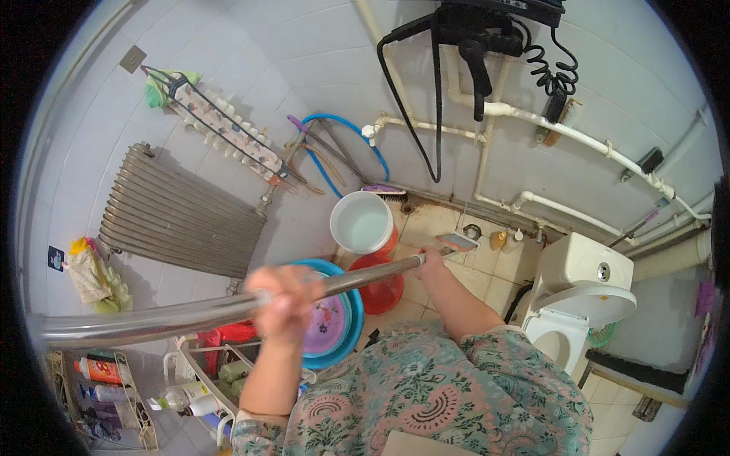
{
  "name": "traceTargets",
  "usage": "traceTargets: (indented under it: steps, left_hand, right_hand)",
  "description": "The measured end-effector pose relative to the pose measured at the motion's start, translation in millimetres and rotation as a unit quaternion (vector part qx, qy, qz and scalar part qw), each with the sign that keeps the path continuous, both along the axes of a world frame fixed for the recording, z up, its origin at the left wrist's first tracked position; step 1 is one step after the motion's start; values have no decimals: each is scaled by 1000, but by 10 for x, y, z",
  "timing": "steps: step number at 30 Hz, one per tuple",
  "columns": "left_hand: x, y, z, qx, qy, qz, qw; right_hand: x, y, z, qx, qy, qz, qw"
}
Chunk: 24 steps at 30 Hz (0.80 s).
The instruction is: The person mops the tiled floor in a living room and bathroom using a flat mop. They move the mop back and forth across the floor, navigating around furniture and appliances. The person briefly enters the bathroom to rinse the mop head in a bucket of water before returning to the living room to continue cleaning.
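Note:
Both my hands grip a long silvery metal pole (190, 310) that runs from the lower left toward the floor at the centre. My left hand (285, 302) is closed around its middle, blurred by motion. My right hand (431, 264) is closed around the pole farther down, near its lower end. At that end a flat mop head (458, 242) with an orange rim rests on the beige floor tiles (487, 285). My floral sleeves fill the lower middle.
A white bucket (363, 222) and red basin (384, 292) stand on the floor, a blue basin (351, 323) beside them. A white toilet (578, 292) sits at right. A radiator (179, 216) hangs on the left wall, white pipes (563, 133) on the far wall, and a bottle rack (114, 380) at lower left.

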<state>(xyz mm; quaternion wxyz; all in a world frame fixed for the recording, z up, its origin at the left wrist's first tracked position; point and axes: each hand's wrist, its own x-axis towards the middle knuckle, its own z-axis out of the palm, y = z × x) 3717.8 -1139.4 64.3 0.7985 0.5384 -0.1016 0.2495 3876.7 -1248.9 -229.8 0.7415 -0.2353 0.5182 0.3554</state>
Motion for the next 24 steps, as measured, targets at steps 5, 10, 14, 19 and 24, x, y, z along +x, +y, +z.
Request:
traceTargets:
  steps: [5,10,14,19,24]
  left_hand:
    - [247,-181,-1272,131,121,-11,984]
    - [254,-288,-1251,147,115,-22,982]
    - [132,-237,-295,90,45,-63,993]
    - [-352,-267,1014,114,-92,68,987]
    - [-254,-256,721,87,-76,49,992]
  right_hand:
    - [-225,318,-243,95,-53,-35,993]
    - [-279,127,-121,102,-187,12,977]
    - [154,-70,-548,114,-74,-50,989]
    - [229,-218,-827,94,-57,13,994]
    - [89,-42,-282,66,-43,2,997]
